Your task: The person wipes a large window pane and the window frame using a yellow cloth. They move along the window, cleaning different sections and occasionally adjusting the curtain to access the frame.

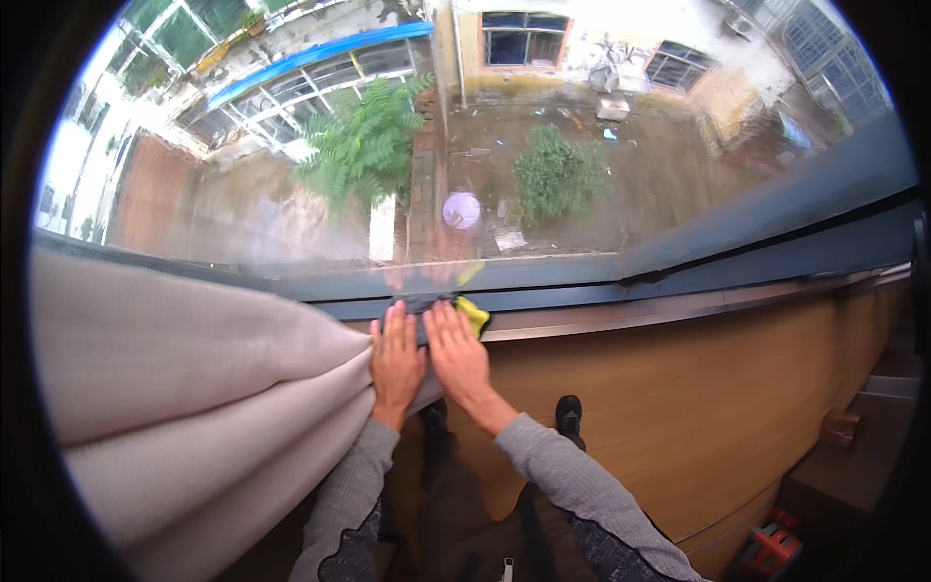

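Both of my hands lie side by side, palms down, on a grey and yellow cloth (474,314) at the windowsill (538,327). My left hand (398,360) presses on the grey part, its outer edge against the gathered light curtain (218,356). Beside it, my right hand (458,356) rests flat with the fingers pointing at the window, near the cloth's yellow corner. The blue-grey window frame (545,285) runs just beyond the fingertips. Part of the cloth is hidden under my fingers.
Beyond the window glass lie a yard with a leafy bush (556,171) and buildings. Below the sill is a brown wooden floor (654,407) with my dark shoes on it. A red object (772,545) stands at the lower right, near a brown box-like surface (836,458).
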{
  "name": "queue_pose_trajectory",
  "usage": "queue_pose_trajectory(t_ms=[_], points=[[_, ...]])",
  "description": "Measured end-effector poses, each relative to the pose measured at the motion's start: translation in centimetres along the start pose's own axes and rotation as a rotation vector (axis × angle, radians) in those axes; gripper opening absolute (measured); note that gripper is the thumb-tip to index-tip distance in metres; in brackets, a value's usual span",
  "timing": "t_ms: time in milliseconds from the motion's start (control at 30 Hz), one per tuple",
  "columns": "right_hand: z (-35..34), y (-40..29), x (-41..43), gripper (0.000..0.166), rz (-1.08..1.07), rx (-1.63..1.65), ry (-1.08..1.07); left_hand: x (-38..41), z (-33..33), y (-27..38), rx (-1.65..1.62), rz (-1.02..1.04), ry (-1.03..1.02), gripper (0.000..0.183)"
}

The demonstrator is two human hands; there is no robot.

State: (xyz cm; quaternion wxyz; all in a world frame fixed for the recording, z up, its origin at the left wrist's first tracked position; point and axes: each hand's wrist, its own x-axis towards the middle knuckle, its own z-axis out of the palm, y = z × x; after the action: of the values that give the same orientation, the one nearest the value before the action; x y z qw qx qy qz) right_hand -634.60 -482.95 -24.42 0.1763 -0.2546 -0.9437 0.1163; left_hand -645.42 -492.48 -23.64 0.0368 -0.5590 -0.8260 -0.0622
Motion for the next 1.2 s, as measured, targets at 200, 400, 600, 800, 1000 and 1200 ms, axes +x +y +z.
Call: queue_pose_trajectory(t_ms=[200,400,600,800,1000,1200], points=[[5.7,-10.1,4.4,0.065,-0.107,-0.031,-0.115,-3.2,-1.5,-11.2,0.141,-0.116,-0.014,0.069],[10.6,-19.6,8.3,0.063,-0.201,-0.079,-0.161,-6.0,-1.7,-19.9,0.336,-0.243,-0.050,0.053],[11.1,-19.3,8.5,0.061,-0.311,-0.130,-0.127,-6.1,-1.0,-20.0,0.367,-0.216,-0.080,0.053],[7.4,-14.9,8.1,0.056,-0.307,-0.010,-0.038,-4.1,-1.8,-16.8,0.131,-0.158,0.064,0.045],[-0.3,-5.0,4.2,0.056,-0.283,-0.086,-0.033,-0.8,-2.2,-4.8,0.078,-0.138,0.048,0.049],[-5.7,8.1,-2.1,0.056,-0.174,-0.236,-0.084,3.0,0.1,9.5,0.045,-0.020,0.065,0.051]])
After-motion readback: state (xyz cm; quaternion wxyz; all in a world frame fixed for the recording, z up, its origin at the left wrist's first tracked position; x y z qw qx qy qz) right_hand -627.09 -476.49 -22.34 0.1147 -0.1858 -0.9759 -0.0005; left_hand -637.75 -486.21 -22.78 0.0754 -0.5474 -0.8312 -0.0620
